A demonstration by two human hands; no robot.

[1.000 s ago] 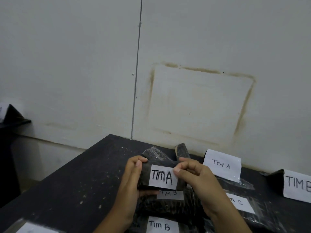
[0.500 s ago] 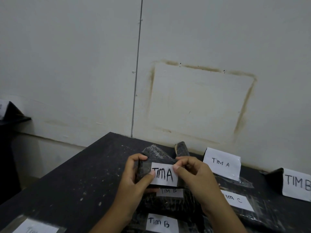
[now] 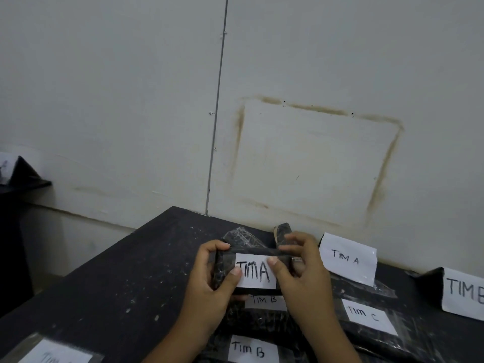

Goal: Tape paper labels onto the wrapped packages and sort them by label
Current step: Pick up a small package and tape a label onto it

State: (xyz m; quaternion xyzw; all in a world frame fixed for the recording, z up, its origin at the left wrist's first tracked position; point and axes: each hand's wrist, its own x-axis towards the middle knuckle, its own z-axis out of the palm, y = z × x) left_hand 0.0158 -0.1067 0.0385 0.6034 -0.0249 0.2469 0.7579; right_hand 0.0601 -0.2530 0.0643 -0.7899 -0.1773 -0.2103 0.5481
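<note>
I hold a small black wrapped package (image 3: pixel 225 268) upright above the table, its white paper label "TIM A" (image 3: pixel 255 272) facing me. My left hand (image 3: pixel 212 284) grips the package's left end, thumb pressing the label's left edge. My right hand (image 3: pixel 301 273) grips the right end, thumb on the label's right edge, fingers curled over the top. Below lie two packages labelled "TIM B" (image 3: pixel 250 349) (image 3: pixel 264 301) and one labelled "TIM C" (image 3: pixel 366 314).
The black table (image 3: pixel 131 284) stands against a white wall. A standing "TIM A" sign (image 3: pixel 347 258) and a "TIM B" sign (image 3: pixel 463 292) mark places at the back right. Another labelled package (image 3: pixel 55 355) lies at the bottom left. A crumpled clear wrap (image 3: pixel 239 235) sits behind my hands.
My left thumb moved from the package's side onto the label's left edge. My right thumb came down onto the label's right edge, and the package rose slightly.
</note>
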